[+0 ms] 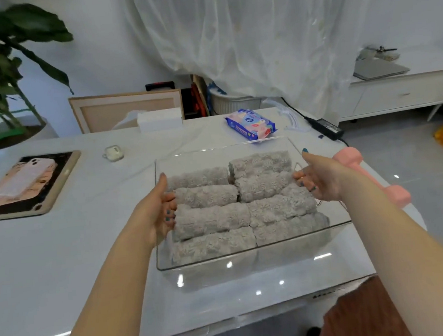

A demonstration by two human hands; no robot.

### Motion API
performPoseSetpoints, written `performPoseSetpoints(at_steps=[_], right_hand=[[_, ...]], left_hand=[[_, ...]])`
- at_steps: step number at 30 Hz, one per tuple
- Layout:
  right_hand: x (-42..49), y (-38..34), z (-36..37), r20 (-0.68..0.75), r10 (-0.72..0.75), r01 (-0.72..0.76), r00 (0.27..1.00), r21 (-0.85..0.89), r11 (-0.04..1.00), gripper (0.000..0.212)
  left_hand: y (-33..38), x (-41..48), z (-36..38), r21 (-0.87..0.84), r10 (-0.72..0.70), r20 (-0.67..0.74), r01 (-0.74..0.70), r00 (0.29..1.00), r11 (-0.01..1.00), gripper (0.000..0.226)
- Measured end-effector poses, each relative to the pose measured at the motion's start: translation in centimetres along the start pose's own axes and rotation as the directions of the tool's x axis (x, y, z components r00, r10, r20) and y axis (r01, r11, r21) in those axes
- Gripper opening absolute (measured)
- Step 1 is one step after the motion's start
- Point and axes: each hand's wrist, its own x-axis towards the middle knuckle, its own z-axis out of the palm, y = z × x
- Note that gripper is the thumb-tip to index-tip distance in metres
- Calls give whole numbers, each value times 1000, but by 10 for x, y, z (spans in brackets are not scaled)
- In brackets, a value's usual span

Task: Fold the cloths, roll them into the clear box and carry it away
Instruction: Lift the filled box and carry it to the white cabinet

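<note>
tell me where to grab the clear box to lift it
Grip the box by its two side walls midway, one hand from each side, as the left hand and right hand do. It is wide, shallow and filled with cloths, so this should keep it level.

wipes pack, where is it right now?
Head view: the blue wipes pack lies on the white table, just beyond the far rim of the clear box, right of centre, with the black power adapter to its right.
</note>
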Motion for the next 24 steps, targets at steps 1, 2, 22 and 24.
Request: performPoseSetpoints(at_steps=[1,2,22,24], right_hand=[[8,-3,1,-9,16,-16,1000,5,1000,64],[12,-5,2,-12,23,-23,1000,11,1000,62],[-45,-44,27,-56,161,-165,985,-73,984,59],[-68,-61,26,-48,188,-192,981,-85,978,59]], left_hand=[[4,10,-1,-21,-11,38,12,999,1000,48],[8,13,-3,-36,-14,58,16,998,999,49],[52,-20,-27,46,-270,-113,276,956,960,61],[71,-43,-32,43,-285,-125,292,950,955,61]])
